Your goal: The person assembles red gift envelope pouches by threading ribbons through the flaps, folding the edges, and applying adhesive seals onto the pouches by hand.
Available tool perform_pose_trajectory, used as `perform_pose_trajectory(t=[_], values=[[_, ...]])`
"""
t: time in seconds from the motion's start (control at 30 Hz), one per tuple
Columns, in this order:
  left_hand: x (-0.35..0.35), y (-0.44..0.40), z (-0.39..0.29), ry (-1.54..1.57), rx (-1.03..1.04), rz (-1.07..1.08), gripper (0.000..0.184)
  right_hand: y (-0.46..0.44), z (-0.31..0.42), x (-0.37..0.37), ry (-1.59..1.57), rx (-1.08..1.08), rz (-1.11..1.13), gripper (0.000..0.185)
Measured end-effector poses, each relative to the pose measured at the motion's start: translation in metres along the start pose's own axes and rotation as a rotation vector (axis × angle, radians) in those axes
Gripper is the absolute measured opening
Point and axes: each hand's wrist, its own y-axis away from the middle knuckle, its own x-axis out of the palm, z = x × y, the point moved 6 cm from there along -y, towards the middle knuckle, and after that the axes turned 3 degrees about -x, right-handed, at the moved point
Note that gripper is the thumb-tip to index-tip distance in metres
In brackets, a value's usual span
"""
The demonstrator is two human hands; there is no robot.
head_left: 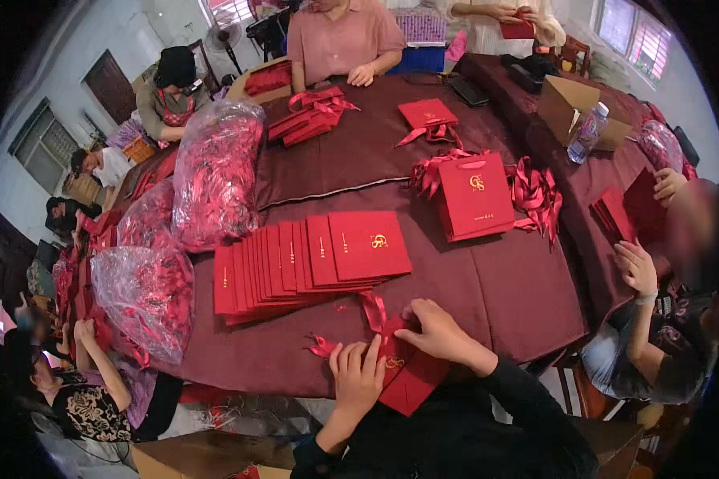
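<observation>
A small red paper gift bag (414, 382) with a gold logo lies tilted at the near edge of the table. My left hand (357, 382) grips its left side, fingers fairly straight along the edge. At the bag's top, my right hand (441, 331) is closed with thumb and fingertips pressed together on it. Red satin ribbon (373, 311) sticks out beyond the bag's top, and another end pokes out left of my left fingers. Just ahead lies an overlapping row of several finished-looking red gift bags (367, 247), logos up. What exactly the fingertips pinch is partly hidden.
A stack of red bags (477, 199) with ribbon handles stands right of centre. Clear plastic sacks of red ribbon (218, 172) fill the left side. Beyond are more bags (429, 113), a phone (466, 90), a water bottle (588, 134) and a cardboard box (567, 104). Several people work around the tables.
</observation>
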Motion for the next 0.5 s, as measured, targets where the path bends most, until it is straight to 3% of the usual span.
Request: perform_pose_trajectory(t=[0.07,0.13,0.23,0.3,0.33,0.4,0.47,0.5], values=[[-0.006,0.003,-0.005,0.070,0.047,-0.082,0.044,0.008,-0.002,0.004,-0.442,0.118,0.046,0.033],[-0.017,0.006,-0.010,0.070,0.107,-0.107,0.042,0.016,0.008,0.001,-0.664,-0.035,0.043,0.032],[-0.037,0.002,-0.010,0.088,0.121,-0.286,0.047,0.028,0.001,-0.036,-0.866,0.107,0.057,0.022],[-0.047,-0.008,-0.007,0.163,0.035,-0.378,0.047,0.032,-0.019,-0.091,-0.839,0.077,-0.170,0.020],[-0.042,-0.019,-0.006,0.238,0.004,-0.327,0.048,0.034,-0.038,-0.119,-0.884,0.147,-0.297,0.020],[-0.032,-0.050,-0.013,0.410,-0.037,-0.200,0.052,0.019,-0.074,-0.179,-0.927,0.075,-0.738,0.017],[-0.012,-0.086,-0.026,0.558,-0.063,-0.109,0.056,-0.008,-0.099,-0.227,-0.955,-0.114,-0.876,0.018],[-0.006,-0.105,-0.039,0.541,0.004,-0.068,0.057,-0.023,-0.119,-0.237,-0.906,-0.071,-0.894,0.018]])
